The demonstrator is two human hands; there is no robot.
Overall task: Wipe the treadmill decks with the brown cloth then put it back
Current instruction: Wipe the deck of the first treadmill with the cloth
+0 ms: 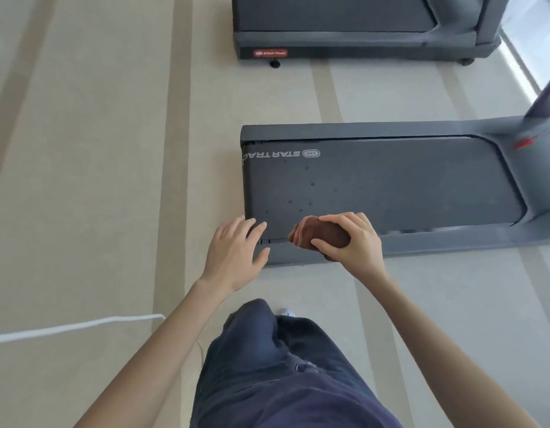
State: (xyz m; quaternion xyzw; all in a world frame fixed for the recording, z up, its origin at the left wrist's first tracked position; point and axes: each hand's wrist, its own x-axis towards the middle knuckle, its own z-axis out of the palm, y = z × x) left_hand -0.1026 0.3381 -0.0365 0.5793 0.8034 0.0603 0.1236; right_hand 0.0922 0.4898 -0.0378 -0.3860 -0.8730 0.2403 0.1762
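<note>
Brown cloth (321, 234) (probably terry), rolled

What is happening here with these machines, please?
A person stands at the rear end of the near treadmill. The right hand grips a bunched brown cloth over the deck's near corner. The left hand is open and empty beside it. A second treadmill stands further away.
</note>
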